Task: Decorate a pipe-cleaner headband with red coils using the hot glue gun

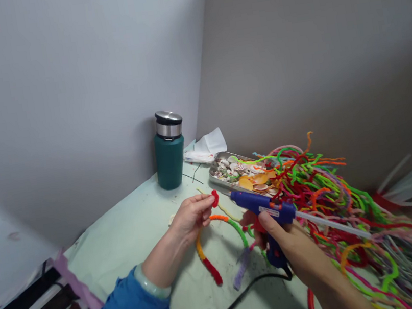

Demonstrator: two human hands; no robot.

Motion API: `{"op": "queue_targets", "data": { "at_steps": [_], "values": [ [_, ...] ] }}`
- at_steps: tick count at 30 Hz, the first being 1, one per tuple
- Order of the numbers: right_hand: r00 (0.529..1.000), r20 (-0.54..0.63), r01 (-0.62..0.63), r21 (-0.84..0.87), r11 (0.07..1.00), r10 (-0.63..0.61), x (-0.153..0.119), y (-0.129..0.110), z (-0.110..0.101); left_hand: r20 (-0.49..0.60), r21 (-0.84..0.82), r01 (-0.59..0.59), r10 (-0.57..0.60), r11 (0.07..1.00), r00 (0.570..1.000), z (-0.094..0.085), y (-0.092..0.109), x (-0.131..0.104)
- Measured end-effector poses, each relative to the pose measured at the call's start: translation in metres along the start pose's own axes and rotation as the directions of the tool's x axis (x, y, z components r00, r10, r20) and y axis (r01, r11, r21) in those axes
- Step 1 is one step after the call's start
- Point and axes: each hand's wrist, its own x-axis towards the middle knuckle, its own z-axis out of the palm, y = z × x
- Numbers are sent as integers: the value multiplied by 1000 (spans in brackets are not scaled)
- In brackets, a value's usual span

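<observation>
Between the thumb and fingers of my left hand [194, 218] is a small looped piece of red pipe cleaner [215, 198]. My right hand [286, 238] is wrapped round the handle of a blue hot glue gun [261, 200], its nozzle pointing left toward the red piece, a little apart from it. A clear glue stick [332, 225] sticks out of the gun's back. Below my hands, a curved multicoloured pipe cleaner strip [236, 227] in orange, green and purple lies on the table, near a yellow and red length [206, 263].
A green bottle [170, 162] stands by the wall. Right of it are white tissue [208, 145] and a metal tray [215, 180] of shells and bits. A large tangle of pipe cleaners [323, 188] covers the right side. A black cord [242, 293] crosses the table's front.
</observation>
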Motion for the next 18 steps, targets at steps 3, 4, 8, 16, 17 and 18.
{"op": "queue_targets", "data": {
  "at_steps": [3,4,8,16,17,18],
  "values": [
    [999,19,-54,217,975,51,2,1,2,-9,-4,-1,1,1000,1000,1,0,0],
    [998,35,-68,295,953,60,2,1,4,-9,-4,-2,2,1000,1000,1,0,0],
    [987,117,-153,555,818,105,6,-2,8,-7,0,-10,10,1000,1000,0,-1,1],
    [931,269,-359,789,499,245,14,0,4,50,25,-34,33,999,998,-2,-1,0],
    [935,264,-350,803,483,238,13,-1,3,60,26,-39,37,999,997,-3,-1,0],
    [942,251,-330,815,476,224,12,-3,2,68,26,-42,40,999,997,-3,-1,0]
  ]
}}
